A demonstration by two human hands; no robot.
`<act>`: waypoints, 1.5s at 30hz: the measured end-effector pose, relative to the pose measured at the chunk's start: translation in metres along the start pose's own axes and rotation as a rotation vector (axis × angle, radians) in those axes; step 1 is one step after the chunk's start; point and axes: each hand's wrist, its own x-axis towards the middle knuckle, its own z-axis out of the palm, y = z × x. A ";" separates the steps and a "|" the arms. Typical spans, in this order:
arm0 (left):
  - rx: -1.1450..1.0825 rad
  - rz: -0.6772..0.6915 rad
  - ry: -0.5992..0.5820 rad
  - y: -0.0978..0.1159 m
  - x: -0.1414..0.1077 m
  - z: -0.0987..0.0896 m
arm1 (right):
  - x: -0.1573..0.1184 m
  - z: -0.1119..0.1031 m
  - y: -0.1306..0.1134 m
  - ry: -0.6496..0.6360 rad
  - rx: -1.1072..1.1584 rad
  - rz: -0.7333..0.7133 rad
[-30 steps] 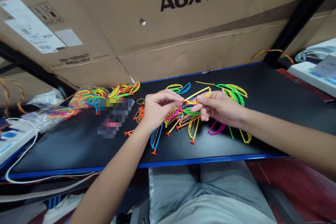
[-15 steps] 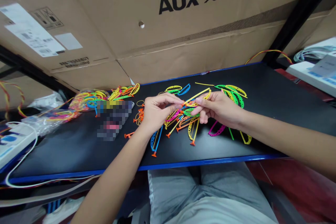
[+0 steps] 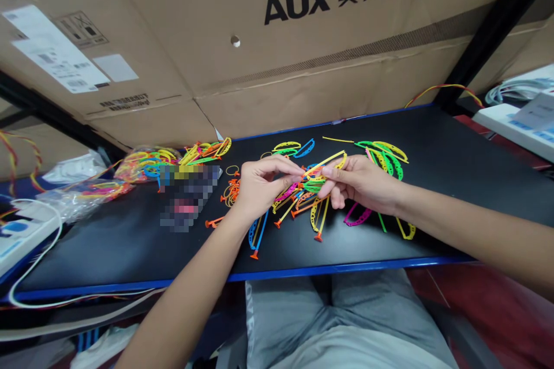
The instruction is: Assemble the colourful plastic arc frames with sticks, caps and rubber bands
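My left hand (image 3: 258,184) is closed in a pinch at the orange suction-cup end of a yellow toy arrow (image 3: 326,163). Between thumb and fingers, my right hand (image 3: 366,181) grips a yellow toy bow (image 3: 341,162), and the arrow lies across it. Fingers partly hide where the two meet. Beneath the hands is a pile of toy bows with arrows, among them a blue bow (image 3: 252,234) and a yellow bow (image 3: 314,217). Loose green bows (image 3: 395,167) lie beyond my right hand.
Orange suction cups and rubber bands (image 3: 231,191) lie left of my left hand. Farther left are a blurred-out flat object (image 3: 190,199) and plastic bags of bows (image 3: 149,161). A large cardboard box (image 3: 303,63) stands behind the black table (image 3: 437,184).
The yellow arrow's free end has dipped slightly and shifted a little left relative to the bow. Both hands keep their grip in nearly the same place.
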 end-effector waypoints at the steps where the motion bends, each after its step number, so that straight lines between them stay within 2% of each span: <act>1: 0.000 0.000 -0.002 0.000 -0.001 0.000 | 0.000 0.000 0.000 -0.001 -0.003 0.006; 6: 0.073 0.006 -0.042 -0.006 -0.004 -0.003 | 0.001 0.001 0.005 0.035 -0.058 -0.019; 8: 0.283 0.011 -0.113 -0.011 -0.002 -0.009 | 0.002 0.004 0.006 0.082 -0.114 -0.114; 11: 0.726 -0.030 -0.261 -0.015 0.002 -0.030 | -0.001 0.007 0.003 0.192 -0.212 -0.330; 13: 0.885 -0.127 -0.267 -0.014 0.005 -0.049 | -0.003 0.004 -0.005 0.284 -0.290 -0.460; 14: 0.934 -0.165 -0.226 -0.012 0.006 -0.059 | -0.004 0.001 -0.010 0.336 -0.331 -0.515; 16: 0.973 -0.261 -0.132 -0.007 0.008 -0.076 | -0.005 -0.006 -0.019 0.454 -0.398 -0.608; 17: 0.962 -0.321 -0.125 -0.005 0.008 -0.082 | -0.005 -0.010 -0.023 0.521 -0.411 -0.660; 21: 0.764 -0.558 -0.259 -0.004 0.007 -0.096 | -0.002 -0.021 -0.028 0.708 -0.387 -0.844; 23: 0.705 -0.623 -0.319 -0.006 0.006 -0.097 | 0.000 -0.024 -0.026 0.725 -0.398 -0.862; 27: 0.743 -0.666 -0.341 -0.010 0.007 -0.098 | 0.002 -0.026 -0.021 0.693 -0.432 -0.836; 35: 0.824 -0.519 -0.411 -0.013 0.004 -0.097 | -0.005 -0.018 -0.024 0.709 -0.487 -0.750; 42: 0.889 -0.473 -0.438 -0.021 0.003 -0.092 | -0.002 -0.022 -0.022 0.686 -0.444 -0.761; 45: 0.957 -0.401 -0.474 -0.018 0.004 -0.089 | -0.001 -0.024 -0.020 0.683 -0.467 -0.732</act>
